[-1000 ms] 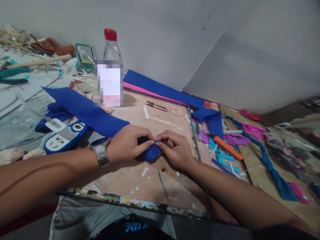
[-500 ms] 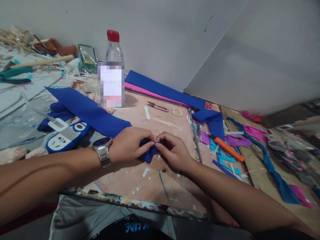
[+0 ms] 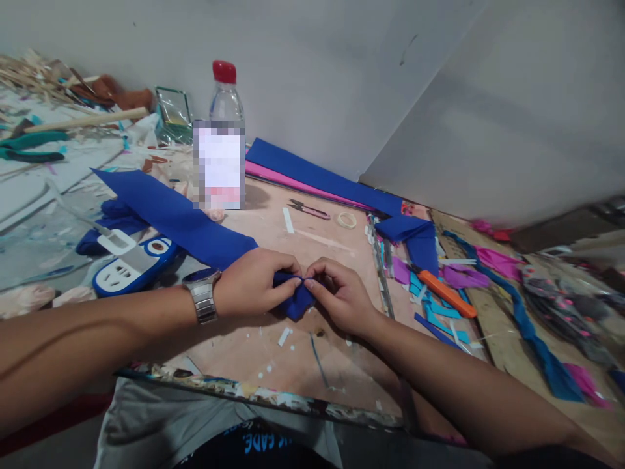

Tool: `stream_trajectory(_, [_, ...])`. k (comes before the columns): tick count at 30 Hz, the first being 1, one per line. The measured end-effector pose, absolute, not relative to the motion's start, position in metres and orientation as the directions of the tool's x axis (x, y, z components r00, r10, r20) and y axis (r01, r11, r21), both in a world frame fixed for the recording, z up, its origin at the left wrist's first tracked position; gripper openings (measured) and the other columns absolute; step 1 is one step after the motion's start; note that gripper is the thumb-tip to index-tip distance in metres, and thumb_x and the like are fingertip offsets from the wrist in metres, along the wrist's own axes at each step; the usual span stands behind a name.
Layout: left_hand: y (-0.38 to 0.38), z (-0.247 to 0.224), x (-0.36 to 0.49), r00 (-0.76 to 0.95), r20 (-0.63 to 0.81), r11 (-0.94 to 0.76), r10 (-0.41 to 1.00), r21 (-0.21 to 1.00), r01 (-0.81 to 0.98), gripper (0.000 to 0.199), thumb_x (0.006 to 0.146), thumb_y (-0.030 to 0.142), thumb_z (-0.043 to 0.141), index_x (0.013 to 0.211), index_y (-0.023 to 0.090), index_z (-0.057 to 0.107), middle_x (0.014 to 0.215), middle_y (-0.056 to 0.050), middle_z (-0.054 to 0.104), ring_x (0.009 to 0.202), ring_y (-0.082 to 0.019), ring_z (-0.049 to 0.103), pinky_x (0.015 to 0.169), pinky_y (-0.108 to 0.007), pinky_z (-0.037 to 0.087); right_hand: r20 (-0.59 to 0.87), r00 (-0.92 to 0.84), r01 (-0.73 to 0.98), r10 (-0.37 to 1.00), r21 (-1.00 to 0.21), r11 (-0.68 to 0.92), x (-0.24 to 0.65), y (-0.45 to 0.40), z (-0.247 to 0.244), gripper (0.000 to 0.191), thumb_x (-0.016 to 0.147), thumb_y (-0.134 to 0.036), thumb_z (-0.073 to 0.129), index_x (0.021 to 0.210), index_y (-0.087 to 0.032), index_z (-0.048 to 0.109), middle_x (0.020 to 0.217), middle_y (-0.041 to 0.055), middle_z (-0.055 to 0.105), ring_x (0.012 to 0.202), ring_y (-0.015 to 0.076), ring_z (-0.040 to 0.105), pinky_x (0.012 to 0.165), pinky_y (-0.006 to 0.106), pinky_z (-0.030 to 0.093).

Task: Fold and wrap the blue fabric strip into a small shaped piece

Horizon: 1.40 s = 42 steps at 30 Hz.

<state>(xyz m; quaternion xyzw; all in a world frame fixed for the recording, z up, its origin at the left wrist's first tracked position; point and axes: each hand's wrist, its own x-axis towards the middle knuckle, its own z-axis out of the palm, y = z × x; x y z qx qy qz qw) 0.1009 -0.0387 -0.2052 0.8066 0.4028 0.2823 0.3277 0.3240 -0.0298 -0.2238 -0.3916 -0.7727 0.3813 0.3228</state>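
Observation:
Both my hands pinch the near end of a long blue fabric strip (image 3: 215, 244) above the board. My left hand (image 3: 256, 280), below a metal wristwatch (image 3: 202, 296), holds the gathered cloth between thumb and forefinger. Fingertip to fingertip with it, my right hand (image 3: 342, 296) grips the same bunched edge. A crumpled fold of the strip (image 3: 296, 305) hangs beneath the thumbs. From my left hand the strip runs flat toward the upper left, over a blue-and-white power strip (image 3: 117, 277). The fingers behind the cloth are partly hidden.
On the board (image 3: 336, 365) lie thread snips (image 3: 310, 210) and a tape ring (image 3: 347, 220). A red-capped bottle (image 3: 226, 101) stands behind a blurred phone (image 3: 219, 166). More blue strips (image 3: 317, 170) lie along the wall. An orange cutter (image 3: 448, 294) rests among scraps at right; green-handled pliers (image 3: 34, 144) lie left.
The bunched fold under my thumbs has shifted slightly right and looks more puckered. Both hands keep their pinch in nearly the same place.

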Motion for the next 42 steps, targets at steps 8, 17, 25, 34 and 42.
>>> stream_trajectory(8, [-0.0382,-0.2058,0.1019,0.534,0.179,-0.467,0.827,0.747,0.473,0.012,0.091,0.022,0.061,0.093,0.018,0.072,0.089,0.0,0.077,0.079,-0.015,0.068,0.073,-0.026,0.042,0.216,-0.545,0.387,0.81,-0.792,0.472,0.3246,-0.0288,-0.2209,0.014,0.096,-0.032,0.063,0.092,-0.02,0.067,0.085,0.0035,0.068,0.076,0.0159,0.061,0.071,0.028,0.048])
stream_trajectory(17, [-0.0398,-0.2084,0.1031,0.561,0.171,-0.5,0.81,0.7,0.509,0.015,0.093,0.026,0.061,0.095,0.017,0.073,0.089,-0.003,0.075,0.081,-0.017,0.067,0.072,-0.027,0.041,0.197,-0.597,0.384,0.778,-0.781,0.492,0.3257,-0.0296,-0.2198,0.011,0.095,-0.027,0.059,0.09,-0.019,0.064,0.084,0.0028,0.065,0.076,0.0153,0.059,0.072,0.028,0.047])
stream_trajectory(25, [-0.0399,-0.2067,0.1015,0.569,0.159,-0.49,0.807,0.717,0.495,0.02,0.096,0.03,0.059,0.099,0.019,0.075,0.091,-0.003,0.078,0.082,-0.018,0.07,0.072,-0.027,0.043,0.205,-0.564,0.379,0.8,-0.797,0.471,0.3252,-0.029,-0.218,0.015,0.096,-0.028,0.058,0.085,-0.019,0.062,0.081,0.0013,0.063,0.074,0.0143,0.057,0.071,0.027,0.045])
stream_trajectory(34, [-0.0382,-0.2038,0.1006,0.551,0.12,-0.433,0.826,0.76,0.485,0.022,0.096,0.029,0.059,0.099,0.02,0.079,0.091,-0.001,0.08,0.081,-0.016,0.071,0.072,-0.026,0.044,0.198,-0.557,0.379,0.807,-0.804,0.459,0.3252,-0.0288,-0.2171,0.015,0.096,-0.031,0.061,0.089,-0.018,0.065,0.081,0.0017,0.065,0.074,0.0144,0.058,0.07,0.027,0.045])
stream_trajectory(42, [-0.037,-0.2026,0.1008,0.537,0.098,-0.402,0.838,0.776,0.486,0.025,0.096,0.032,0.06,0.094,0.018,0.08,0.084,-0.002,0.078,0.071,-0.014,0.066,0.066,-0.025,0.04,0.212,-0.507,0.419,0.835,-0.786,0.454,0.3254,-0.0273,-0.2179,0.017,0.095,-0.031,0.062,0.085,-0.018,0.066,0.079,0.0017,0.066,0.074,0.0145,0.059,0.071,0.027,0.045])
